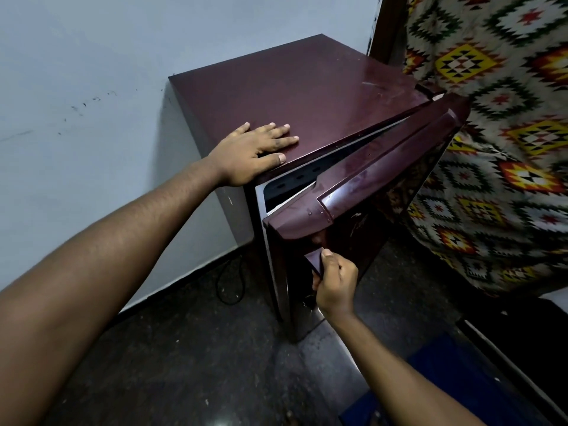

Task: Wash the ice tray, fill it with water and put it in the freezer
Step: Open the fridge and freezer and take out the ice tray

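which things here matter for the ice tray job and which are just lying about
For the job: fridge; its door, ajar; door handle, gripped by the right hand; left hand, flat on the fridge top. No ice tray in view.

Lying about: patterned curtain; black cable on the floor; blue mat.

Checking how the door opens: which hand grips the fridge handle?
The right hand, curled round the handle; the left hand lies flat on the fridge top.
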Tool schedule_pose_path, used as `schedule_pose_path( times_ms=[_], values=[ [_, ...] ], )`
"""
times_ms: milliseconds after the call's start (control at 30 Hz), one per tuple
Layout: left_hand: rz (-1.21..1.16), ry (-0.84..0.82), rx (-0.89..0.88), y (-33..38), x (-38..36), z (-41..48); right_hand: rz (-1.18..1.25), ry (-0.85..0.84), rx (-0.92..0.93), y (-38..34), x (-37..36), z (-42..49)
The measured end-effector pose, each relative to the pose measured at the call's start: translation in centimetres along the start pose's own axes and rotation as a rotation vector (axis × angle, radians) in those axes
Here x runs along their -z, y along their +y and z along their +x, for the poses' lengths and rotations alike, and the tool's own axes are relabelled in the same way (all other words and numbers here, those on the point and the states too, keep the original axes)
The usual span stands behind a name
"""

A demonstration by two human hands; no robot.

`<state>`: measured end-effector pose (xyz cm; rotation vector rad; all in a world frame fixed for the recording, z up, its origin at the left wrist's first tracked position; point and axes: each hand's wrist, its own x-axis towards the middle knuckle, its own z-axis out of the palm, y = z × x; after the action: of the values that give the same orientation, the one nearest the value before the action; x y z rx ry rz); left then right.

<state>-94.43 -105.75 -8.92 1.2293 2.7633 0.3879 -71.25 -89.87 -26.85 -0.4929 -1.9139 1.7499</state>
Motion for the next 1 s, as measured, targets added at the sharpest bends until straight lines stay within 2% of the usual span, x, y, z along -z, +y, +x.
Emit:
schedule_pose_path(
  times_ms=[100, 233, 333, 500, 600, 667, 733, 800, 867, 1000],
  values=[
    [0.014, -0.016, 0.0, 0.3, 0.1, -0.2, 0.004, -0.054, -0.022, -1.3, 1.5, -0.6],
    [-0.005, -0.054, 0.005, 0.7, 0.4, -0.5, -0.034, -0.217, -0.026, -2.7, 4.6, -1.0],
    [-0.008, -0.076, -0.016, 2.5, 0.3, -1.0, -0.148, -0.257, -0.023, -3.7, 7.6, -1.4],
    [0.274, 0.046, -0.311, 9.4, -2.6, -2.0, -0.302, -0.063, 0.0, -4.3, 13.2, -3.5],
    [0.365, 0.105, -0.423, 12.6, -4.0, -1.6, -0.355, 0.132, 0.021, -5.2, 15.2, -5.7],
    [0.429, 0.143, -0.51, 14.2, -4.4, -1.2, -0.339, 0.228, 0.095, -6.9, 15.9, -7.2],
    [0.465, 0.163, -0.582, 15.8, -4.5, -0.6, -0.359, 0.225, 0.216, -9.2, 16.6, -8.1],
    [0.478, 0.166, -0.619, 17.4, -4.3, 0.2, -0.494, 0.134, 0.333, -11.9, 17.0, -8.3],
    [0.491, 0.154, -0.652, 19.3, -4.4, 1.0, -0.734, 0.045, 0.397, -14.3, 17.4, -8.4],
    [0.453, 0.1, -0.699, 22.6, -4.9, 2.1, -1.084, -0.027, 0.338, -17.8, 18.3, -9.1]
  ],
)
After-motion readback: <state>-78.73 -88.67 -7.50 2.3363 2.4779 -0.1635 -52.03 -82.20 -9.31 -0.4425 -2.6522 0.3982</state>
